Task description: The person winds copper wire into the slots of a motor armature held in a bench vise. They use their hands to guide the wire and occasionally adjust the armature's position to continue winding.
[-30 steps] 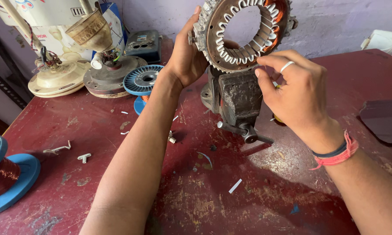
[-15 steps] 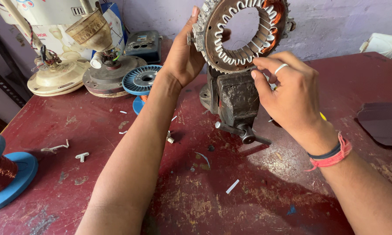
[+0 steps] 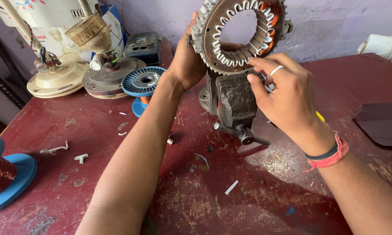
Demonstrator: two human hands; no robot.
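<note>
A stator [image 3: 241,35], a toothed metal ring with white slot liners and copper windings on its upper right, stands upright on a rusty vise [image 3: 233,102] near the middle of the tabletop's [image 3: 291,191] far edge. The left hand [image 3: 188,65] grips the stator's left rim, thumb on the near face, its other fingers curled behind the ring and showing through the bore. The right hand [image 3: 287,93], a ring on one finger and a red thread band at the wrist, sits just right of the vise with its fingers [image 3: 259,76] pinched together at the stator's lower edge; whether they hold anything cannot be told. The vise handle [image 3: 241,132] juts toward the near edge. Toward the far left corner stand a blue wire spool [image 3: 143,82] and a fan motor [image 3: 107,72]; another blue spool with copper wire [image 3: 4,174] lies at the left edge. White scraps [image 3: 231,187] are scattered over the worn red surface
</note>
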